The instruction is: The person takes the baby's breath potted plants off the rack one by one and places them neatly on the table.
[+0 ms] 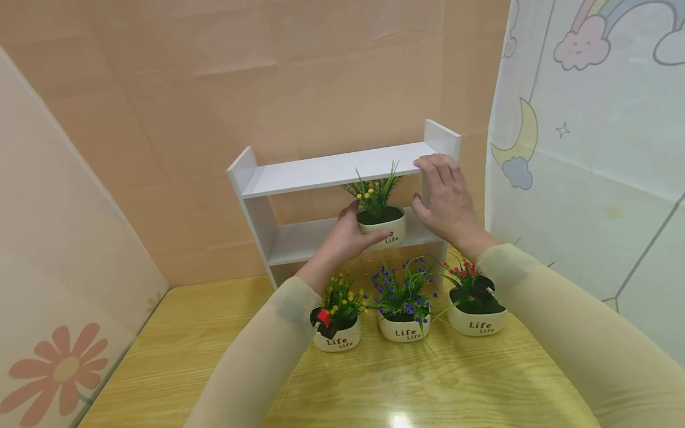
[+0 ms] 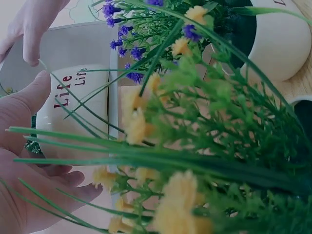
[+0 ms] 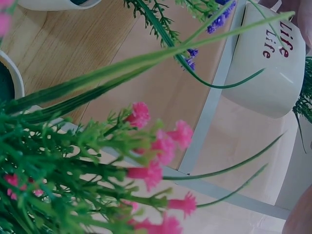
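My left hand (image 1: 345, 238) grips a cream oval flower pot (image 1: 397, 230) marked "Life", its thumb across the front. The pot holds green grass and small yellow flowers (image 1: 369, 194). It is at the middle shelf (image 1: 299, 241) of a white rack; whether its base touches the board I cannot tell. My right hand (image 1: 449, 193) is just right of this pot, fingers extended at the front edge of the top shelf (image 1: 342, 166) and thumb lower, apart from the pot. In the left wrist view the held pot (image 2: 73, 117) appears sideways behind leaves.
Before the rack, on the wooden table (image 1: 214, 356), stand three similar pots: a yellow-flowered one (image 1: 339, 339) at left, a purple-flowered one (image 1: 404, 329) in the middle, a red-flowered one (image 1: 478, 321) at right beneath my right forearm. Patterned white sheets hang at both sides.
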### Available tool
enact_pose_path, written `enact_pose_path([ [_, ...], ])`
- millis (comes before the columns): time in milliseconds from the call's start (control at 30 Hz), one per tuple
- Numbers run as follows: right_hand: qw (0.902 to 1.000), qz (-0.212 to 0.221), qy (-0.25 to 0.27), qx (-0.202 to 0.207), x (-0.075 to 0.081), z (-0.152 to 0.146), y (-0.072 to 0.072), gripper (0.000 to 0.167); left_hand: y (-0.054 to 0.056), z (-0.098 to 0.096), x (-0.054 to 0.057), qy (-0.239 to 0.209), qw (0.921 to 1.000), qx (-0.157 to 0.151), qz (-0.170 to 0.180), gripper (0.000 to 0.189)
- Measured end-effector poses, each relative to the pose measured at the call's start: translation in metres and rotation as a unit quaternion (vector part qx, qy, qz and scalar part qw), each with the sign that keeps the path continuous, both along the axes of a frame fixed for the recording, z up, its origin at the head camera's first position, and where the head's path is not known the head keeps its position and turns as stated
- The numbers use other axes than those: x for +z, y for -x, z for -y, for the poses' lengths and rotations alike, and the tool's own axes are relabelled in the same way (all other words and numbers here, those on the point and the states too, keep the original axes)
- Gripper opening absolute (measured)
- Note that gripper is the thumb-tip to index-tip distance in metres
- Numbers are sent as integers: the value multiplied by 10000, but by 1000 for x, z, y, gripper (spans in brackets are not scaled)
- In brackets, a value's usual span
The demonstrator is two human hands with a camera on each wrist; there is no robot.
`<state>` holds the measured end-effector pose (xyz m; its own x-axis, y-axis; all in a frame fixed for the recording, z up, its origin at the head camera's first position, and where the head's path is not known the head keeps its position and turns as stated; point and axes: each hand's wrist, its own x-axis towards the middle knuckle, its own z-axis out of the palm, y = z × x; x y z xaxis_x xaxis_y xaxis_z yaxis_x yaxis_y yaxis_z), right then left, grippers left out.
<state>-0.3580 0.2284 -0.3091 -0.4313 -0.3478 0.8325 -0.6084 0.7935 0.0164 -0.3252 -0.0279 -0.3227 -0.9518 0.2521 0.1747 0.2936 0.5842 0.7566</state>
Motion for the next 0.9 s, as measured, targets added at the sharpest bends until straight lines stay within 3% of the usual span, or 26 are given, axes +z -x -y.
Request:
enact_pose_path([
  [633,10000,32,31,21,1,1,0,67,7,-3,-5,-114,9998,135,4,107],
  [900,9999,105,35,-20,1,1,0,68,8,-2,-5,-240,9996,22,-172,83],
])
